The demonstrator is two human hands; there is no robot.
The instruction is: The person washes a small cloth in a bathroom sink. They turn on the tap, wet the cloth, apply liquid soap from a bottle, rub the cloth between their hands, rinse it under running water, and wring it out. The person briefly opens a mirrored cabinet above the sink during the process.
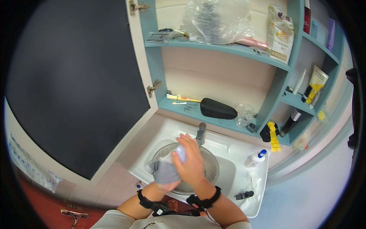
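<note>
A wet-looking grey cloth (167, 171), possibly a sock, covers most of my left hand (168, 186); the fingers on that side are hidden. My right hand (191, 164) presses a pale lavender bar (180, 153), probably soap, against the cloth from above, with its thumb along the bar. Both hands are over a round basin (216, 169) set in the white washbasin (228, 183). Behind the right fingertips stands a metal faucet (201, 133). Slight blur softens the bar and the cloth.
An open cabinet door (80, 86) juts out at left. The blue shelves (223, 51) hold a black case (218, 108), a yellow electric toothbrush (183, 98) and a plastic bag (217, 23). A pump bottle (255, 159) and a small black object (244, 195) rest on the washbasin's right side.
</note>
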